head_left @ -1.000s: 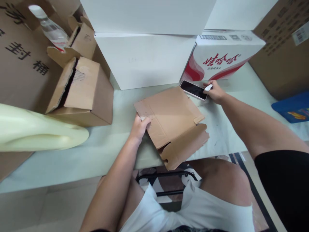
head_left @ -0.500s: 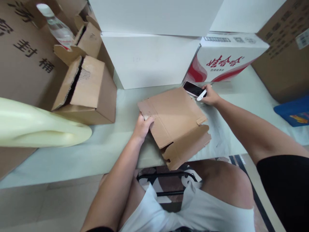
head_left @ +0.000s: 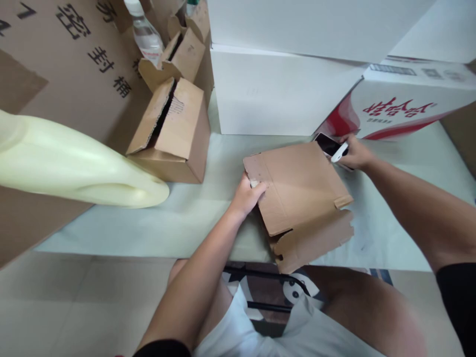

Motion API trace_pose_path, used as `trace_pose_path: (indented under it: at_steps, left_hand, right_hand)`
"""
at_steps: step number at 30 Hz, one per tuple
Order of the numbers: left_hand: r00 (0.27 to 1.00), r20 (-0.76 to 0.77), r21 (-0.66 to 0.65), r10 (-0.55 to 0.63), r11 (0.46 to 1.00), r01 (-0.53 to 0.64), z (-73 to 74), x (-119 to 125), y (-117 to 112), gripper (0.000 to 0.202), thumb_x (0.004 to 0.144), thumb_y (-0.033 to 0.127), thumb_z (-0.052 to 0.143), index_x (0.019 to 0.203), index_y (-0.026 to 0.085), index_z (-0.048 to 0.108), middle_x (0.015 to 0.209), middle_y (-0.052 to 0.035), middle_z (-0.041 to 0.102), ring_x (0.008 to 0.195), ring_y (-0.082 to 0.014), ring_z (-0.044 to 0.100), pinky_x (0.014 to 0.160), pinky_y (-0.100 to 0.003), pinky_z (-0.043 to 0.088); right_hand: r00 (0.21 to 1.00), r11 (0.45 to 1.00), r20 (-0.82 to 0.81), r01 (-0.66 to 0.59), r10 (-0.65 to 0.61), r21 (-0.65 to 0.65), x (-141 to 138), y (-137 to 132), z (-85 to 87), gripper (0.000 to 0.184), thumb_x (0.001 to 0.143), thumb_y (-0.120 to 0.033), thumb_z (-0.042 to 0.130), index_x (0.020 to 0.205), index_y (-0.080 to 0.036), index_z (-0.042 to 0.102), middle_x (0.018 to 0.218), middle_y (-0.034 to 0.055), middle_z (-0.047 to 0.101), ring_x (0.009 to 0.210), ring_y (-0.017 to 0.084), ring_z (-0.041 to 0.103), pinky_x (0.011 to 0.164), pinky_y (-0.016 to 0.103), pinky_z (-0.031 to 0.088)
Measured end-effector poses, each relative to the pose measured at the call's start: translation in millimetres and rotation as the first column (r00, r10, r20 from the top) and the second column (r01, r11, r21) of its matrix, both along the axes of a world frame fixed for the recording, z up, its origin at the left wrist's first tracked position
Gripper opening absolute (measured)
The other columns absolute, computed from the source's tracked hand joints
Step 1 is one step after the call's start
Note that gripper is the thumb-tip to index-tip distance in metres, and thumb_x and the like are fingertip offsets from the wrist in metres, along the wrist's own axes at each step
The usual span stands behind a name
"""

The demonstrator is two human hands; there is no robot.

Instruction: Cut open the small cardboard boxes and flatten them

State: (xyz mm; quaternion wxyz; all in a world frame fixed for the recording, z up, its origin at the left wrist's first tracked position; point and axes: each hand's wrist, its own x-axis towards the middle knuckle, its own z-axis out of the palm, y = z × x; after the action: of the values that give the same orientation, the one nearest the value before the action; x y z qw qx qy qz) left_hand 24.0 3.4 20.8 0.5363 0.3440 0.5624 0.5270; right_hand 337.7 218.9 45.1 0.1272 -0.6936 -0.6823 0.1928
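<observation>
Head view — the left hand has its grip closed on folded cardboard; the right hand — grip closed around a white object — is by the phone.

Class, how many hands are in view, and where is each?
2. The left hand grips the cardboard at its left edge; the right hand, by the phone, holds a small white object.

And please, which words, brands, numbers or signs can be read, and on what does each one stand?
"密封桶", black, on the large brown carton; its other characters are partial or blurred.
Perhaps "娃哈哈", red, on the red-and-white carton, blurred; its smaller print is unreadable.
Red print on the clear bottle: too small to read.
Marks on the smaller brown box: too blurred to read.
</observation>
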Motion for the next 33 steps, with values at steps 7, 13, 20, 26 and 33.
trace_pose_path:
  at_steps: [7, 13, 20, 26, 33]
  left_hand:
    - [0.992, -0.126, -0.069, 0.020, 0.997, -0.029, 0.0, 0, 1, 0.051, 0.077, 0.024, 0.069, 0.127, 0.020, 0.059, 0.124, -0.0127, 0.074, 0.118, -0.0311, 0.069, 0.105, -0.044, 0.052]
    - [0.941, -0.280, -0.014, 0.190, 0.979, -0.202, 8.4, -4, 0, 0.081, 0.080, 0.022, 0.070, 0.154, 0.014, 0.041, 0.157, -0.0216, 0.054, 0.145, -0.0342, 0.054, 0.125, -0.048, 0.039]
    - [0.931, -0.099, 0.040, 0.353, 0.936, -0.350, 5.7, -24, 1, 0.066, 0.084, 0.025, 0.068, 0.148, 0.022, 0.048, 0.148, -0.0143, 0.062, 0.144, -0.0320, 0.055, 0.123, -0.048, 0.043]
    - [0.918, -0.193, 0.056, 0.347, 0.938, -0.343, 10.0, -34, -1, 0.084, 0.076, 0.016, 0.075, 0.152, 0.023, 0.043, 0.146, -0.0174, 0.058, 0.136, -0.0341, 0.060, 0.120, -0.049, 0.045]
    - [0.904, -0.281, 0.108, 0.322, 0.946, -0.304, 12.0, -32, 2, 0.077, 0.075, 0.011, 0.075, 0.147, 0.022, 0.049, 0.146, -0.0177, 0.053, 0.132, -0.0314, 0.062, 0.116, -0.044, 0.049]
  right_hand:
    - [0.988, 0.999, 0.154, -0.036, 0.030, 0.035, -16, -19, 13.4, 0.060, 0.062, -0.018, 0.084, 0.092, -0.032, 0.034, 0.110, 0.0126, 0.070, 0.112, 0.038, 0.064, 0.103, 0.054, 0.041]
    - [0.997, 0.954, 0.042, -0.073, 0.064, 0.291, -61, -74, 53.0, 0.045, 0.070, -0.023, 0.070, 0.090, -0.031, 0.030, 0.128, 0.0173, 0.070, 0.121, 0.034, 0.064, 0.098, 0.045, 0.045]
    - [0.980, 0.913, 0.096, -0.198, 0.175, 0.356, -150, -96, 116.9, 0.017, 0.084, -0.029, 0.054, 0.096, -0.029, 0.042, 0.084, 0.0013, 0.055, 0.080, 0.022, 0.052, 0.080, 0.039, 0.039]
    - [0.954, 0.946, 0.298, -0.121, 0.028, 0.299, -120, -90, 138.8, 0.040, 0.067, -0.009, 0.071, 0.081, -0.032, 0.041, 0.067, -0.0058, 0.034, 0.064, 0.020, 0.042, 0.075, 0.046, 0.034]
    - [0.985, 0.856, 0.028, 0.133, -0.169, 0.500, -94, -75, 160.2, 0.044, 0.067, -0.013, 0.083, 0.074, -0.033, 0.044, 0.076, 0.0044, 0.059, 0.079, 0.024, 0.062, 0.071, 0.054, 0.043]
